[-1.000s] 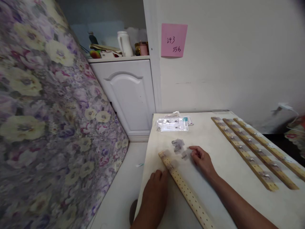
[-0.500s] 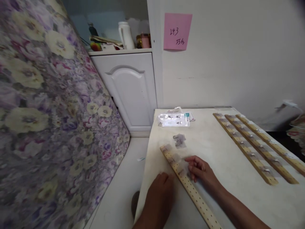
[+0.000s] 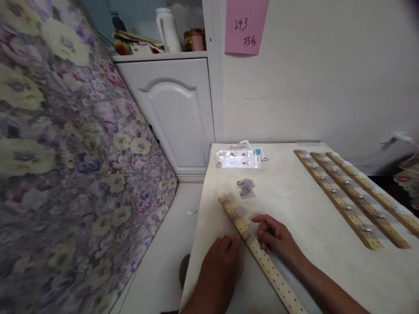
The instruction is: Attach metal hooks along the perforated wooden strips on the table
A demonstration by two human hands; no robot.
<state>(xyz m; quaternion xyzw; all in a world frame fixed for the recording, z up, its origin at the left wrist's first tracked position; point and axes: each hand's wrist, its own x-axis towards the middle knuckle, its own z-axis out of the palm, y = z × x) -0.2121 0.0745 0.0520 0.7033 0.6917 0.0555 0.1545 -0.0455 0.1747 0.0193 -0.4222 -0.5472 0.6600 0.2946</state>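
A long, narrow wooden strip with rows of small holes lies slantwise on the table. Several clear plastic pieces with small parts sit across its far half. My left hand is curled closed at the strip's left edge, by the nearest clear piece. What its fingertips hold, if anything, is hidden. On the strip's other side is my right hand, its index finger stretched out and the other fingers loosely bent, close to that same piece. A small heap of clear pieces lies just beyond the strip's far end.
Clear blister packs with metal hooks lie at the table's back left. Three wooden strips carrying clear pieces and metal hooks lie side by side on the right. A flowered curtain hangs left, and a white cabinet stands behind.
The view has tipped slightly downward. My left hand has come a little nearer the strip's edge and the clear piece; my right hand has hardly moved.
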